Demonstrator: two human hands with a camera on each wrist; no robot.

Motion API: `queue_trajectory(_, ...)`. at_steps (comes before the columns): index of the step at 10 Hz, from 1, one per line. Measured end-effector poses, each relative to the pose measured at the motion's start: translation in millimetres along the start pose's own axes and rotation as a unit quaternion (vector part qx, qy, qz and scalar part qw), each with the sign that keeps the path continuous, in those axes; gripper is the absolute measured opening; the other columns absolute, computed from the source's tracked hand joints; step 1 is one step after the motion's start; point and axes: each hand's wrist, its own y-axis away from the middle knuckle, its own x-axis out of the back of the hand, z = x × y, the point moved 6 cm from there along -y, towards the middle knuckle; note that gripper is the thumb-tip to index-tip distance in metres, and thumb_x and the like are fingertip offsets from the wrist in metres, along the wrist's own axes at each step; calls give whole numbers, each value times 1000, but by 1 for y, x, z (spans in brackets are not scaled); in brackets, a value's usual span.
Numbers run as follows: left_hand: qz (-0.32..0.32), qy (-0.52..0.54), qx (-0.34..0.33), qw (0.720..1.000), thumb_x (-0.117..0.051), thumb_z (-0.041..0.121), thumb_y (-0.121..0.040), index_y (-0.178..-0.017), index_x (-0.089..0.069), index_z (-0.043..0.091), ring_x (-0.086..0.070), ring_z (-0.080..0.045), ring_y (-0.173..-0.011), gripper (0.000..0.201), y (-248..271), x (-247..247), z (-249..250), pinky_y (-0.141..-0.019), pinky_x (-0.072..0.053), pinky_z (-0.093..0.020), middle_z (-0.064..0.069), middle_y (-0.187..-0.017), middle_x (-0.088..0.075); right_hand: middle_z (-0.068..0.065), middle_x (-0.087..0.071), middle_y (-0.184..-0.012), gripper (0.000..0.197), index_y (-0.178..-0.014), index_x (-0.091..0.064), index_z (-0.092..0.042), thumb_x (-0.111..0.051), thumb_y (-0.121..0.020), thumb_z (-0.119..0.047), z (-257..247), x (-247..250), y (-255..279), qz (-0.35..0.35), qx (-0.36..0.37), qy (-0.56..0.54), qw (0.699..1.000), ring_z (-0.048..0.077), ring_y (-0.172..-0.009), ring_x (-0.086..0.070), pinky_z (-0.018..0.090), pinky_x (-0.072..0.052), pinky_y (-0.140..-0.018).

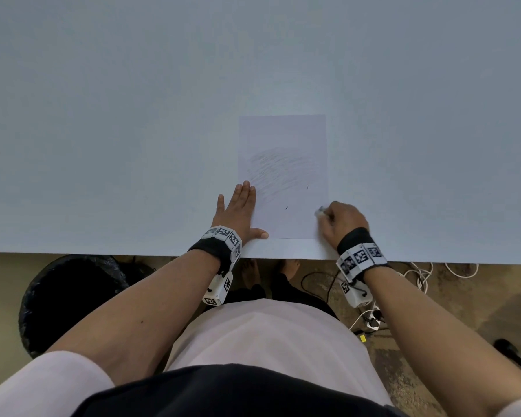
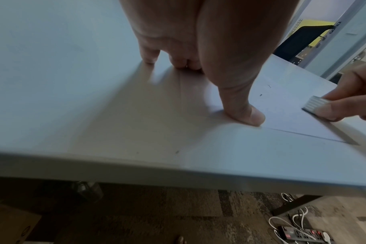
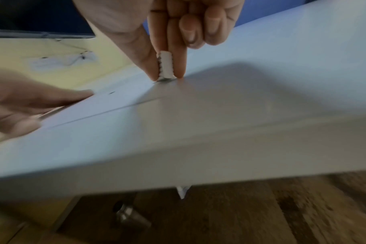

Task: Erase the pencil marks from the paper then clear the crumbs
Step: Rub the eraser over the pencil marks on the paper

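Observation:
A white sheet of paper (image 1: 283, 139) lies upright on the pale table (image 1: 103, 115), with faint grey pencil scribble (image 1: 280, 173) across its middle. Two small dark crumbs (image 1: 286, 207) lie on its lower part. My left hand (image 1: 238, 212) lies flat on the paper's lower left edge, thumb (image 2: 246, 113) pressing on the sheet. My right hand (image 1: 340, 218) pinches a white ribbed eraser (image 3: 165, 67) between thumb and fingers, its tip touching the paper's right edge near the lower corner. The eraser (image 2: 313, 104) also shows in the left wrist view.
The table's near edge (image 1: 163, 254) runs just below both wrists. Under it a black bin (image 1: 69, 296) stands at the left, and white cables with a power strip (image 1: 373, 320) lie on the floor at the right.

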Motion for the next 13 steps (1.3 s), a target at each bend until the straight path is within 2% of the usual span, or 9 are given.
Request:
queue_trajectory(1, 2, -2, -1, 1000, -54, 67, -83, -151, 21, 14, 22, -16, -147, 114, 0, 0, 0, -119, 7, -51, -2, -159, 27, 10, -65, -77, 27, -79, -58, -8, -49, -91, -31, 11, 8, -5, 25, -39, -8, 999, 31, -74, -59, 32, -47, -63)
queue_trajectory(2, 1, 2, -2, 1000, -55, 66, -83, -151, 21, 14, 22, -16, -147, 114, 0, 0, -1, -119, 8, -50, -1, -159, 27, 10, -64, -75, 31, -77, -58, -8, -47, -93, -32, -9, -2, 5, 2, 11, -18, 1000, 30, -72, -58, 32, -46, -62)
queue_trajectory(3, 2, 5, -2, 1000, -55, 67, -82, -151, 20, 15, 22, -15, -146, 115, -1, 0, -1, -118, 8, -50, -1, -159, 26, 8, -63, -77, 28, -75, -56, -10, -49, -92, -31, -34, -28, 30, -82, 108, 3, 991, 28, -77, -56, 30, -42, -62)
queue_trajectory(6, 5, 6, -1, 1000, -56, 67, -82, -151, 20, 15, 22, -15, -147, 115, -1, -2, 0, -119, 8, -50, -1, -159, 26, 9, -63, -78, 24, -77, -55, -10, -52, -90, -30, 15, 2, 3, 12, -26, -10, 1000, 27, -73, -55, 28, -37, -61)
queue_trajectory(7, 7, 3, -1, 1000, -55, 68, -82, -151, 20, 15, 22, -15, -147, 115, -1, 0, -1, -119, 8, -50, -1, -159, 26, 12, -65, -78, 26, -79, -58, -7, -50, -91, -29, 1, 7, 3, 44, -36, -51, 997, 32, -76, -59, 32, -45, -64)
queue_trajectory(9, 8, 8, 1, 1000, -56, 68, -81, -151, 19, 15, 20, -15, -147, 116, -2, 0, -2, -119, 8, -51, -1, -159, 25, 12, -64, -85, 23, -82, -55, -9, -49, -91, -29, -74, -34, 18, -85, 124, -3, 989, 31, -84, -57, 34, -42, -67)
queue_trajectory(10, 10, 7, 1, 1000, -56, 68, -81, -151, 20, 15, 20, -15, -147, 116, -3, -1, -2, -119, 7, -50, -1, -159, 25, 12, -65, -86, 24, -82, -55, -9, -49, -91, -30, -68, -32, 14, -71, 118, 9, 990, 32, -85, -57, 34, -43, -67)
queue_trajectory(12, 10, 7, 0, 1000, -56, 68, -81, -151, 21, 16, 21, -15, -147, 116, -2, -2, -2, -119, 8, -50, 0, -159, 26, 10, -66, -79, 26, -79, -58, -10, -51, -90, -33, -6, 2, -12, 8, -37, -44, 998, 31, -77, -61, 32, -47, -67)
queue_trajectory(13, 14, 7, 0, 1000, -56, 67, -81, -151, 20, 16, 21, -15, -147, 116, -3, -1, -2, -119, 9, -50, 0, -159, 25, 12, -67, -78, 27, -79, -59, -8, -51, -91, -31, -18, -1, -5, 24, -34, -83, 996, 32, -75, -61, 33, -49, -68)
